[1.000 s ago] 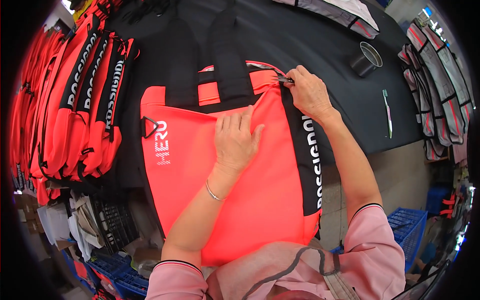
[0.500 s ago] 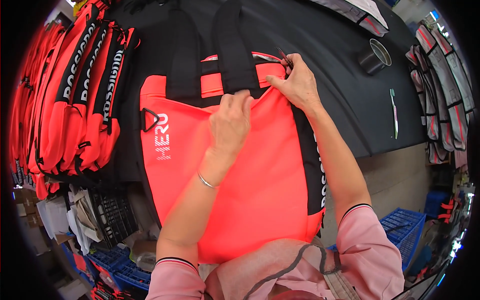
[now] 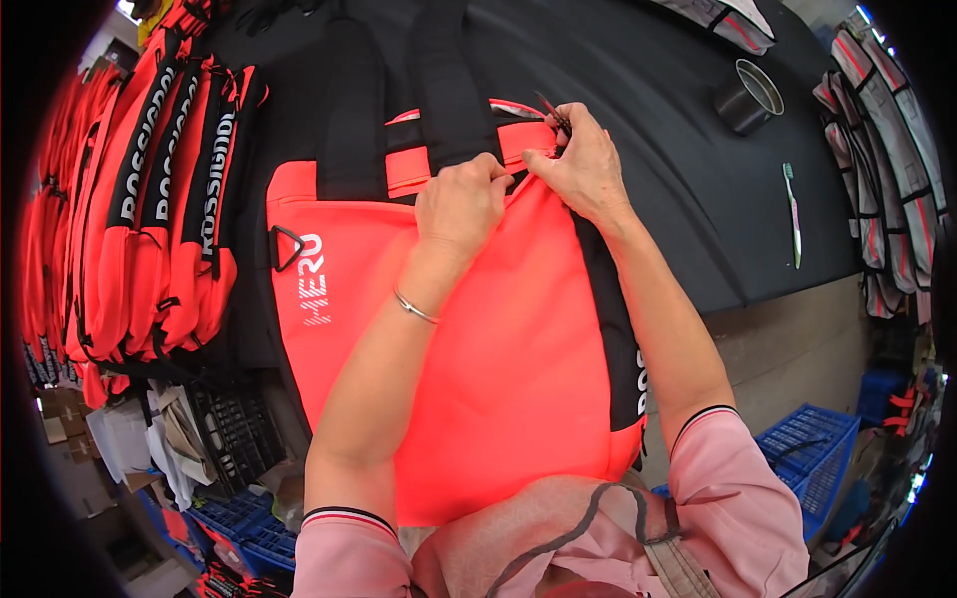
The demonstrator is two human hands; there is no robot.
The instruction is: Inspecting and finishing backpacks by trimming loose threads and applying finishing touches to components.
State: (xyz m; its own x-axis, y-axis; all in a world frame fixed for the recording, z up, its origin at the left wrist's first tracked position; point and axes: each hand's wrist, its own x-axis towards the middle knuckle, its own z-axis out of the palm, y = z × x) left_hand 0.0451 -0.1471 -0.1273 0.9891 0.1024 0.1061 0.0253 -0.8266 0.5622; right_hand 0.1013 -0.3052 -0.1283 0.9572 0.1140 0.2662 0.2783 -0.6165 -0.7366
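A bright red-orange backpack (image 3: pixel 498 349) with black side panels lies before me, its lower end against my body. Two black shoulder straps (image 3: pixel 351 110) stretch away from its top, where a slit stands partly open. My left hand (image 3: pixel 461 204) is closed in a pinch on the edge of that slit. At the bag's upper right corner, my right hand (image 3: pixel 586 169) grips the same edge between thumb and fingers. Small dark snips (image 3: pixel 561 122) stick up from the right hand, largely hidden by its fingers. A black triangular ring (image 3: pixel 287 248) hangs at the bag's left side.
The black-covered table (image 3: pixel 688 199) bears a dark metal cup (image 3: pixel 748 98) and a toothbrush (image 3: pixel 793 214) on the right. Similar red bags (image 3: pixel 159 219) are stacked at left, grey bags (image 3: pixel 887 149) at far right. Blue crates (image 3: pixel 809 458) stand below table height.
My left hand has moved slightly right along the slit's edge, closer to the right hand. The right hand keeps its hold at the corner, and the view has shifted a little.
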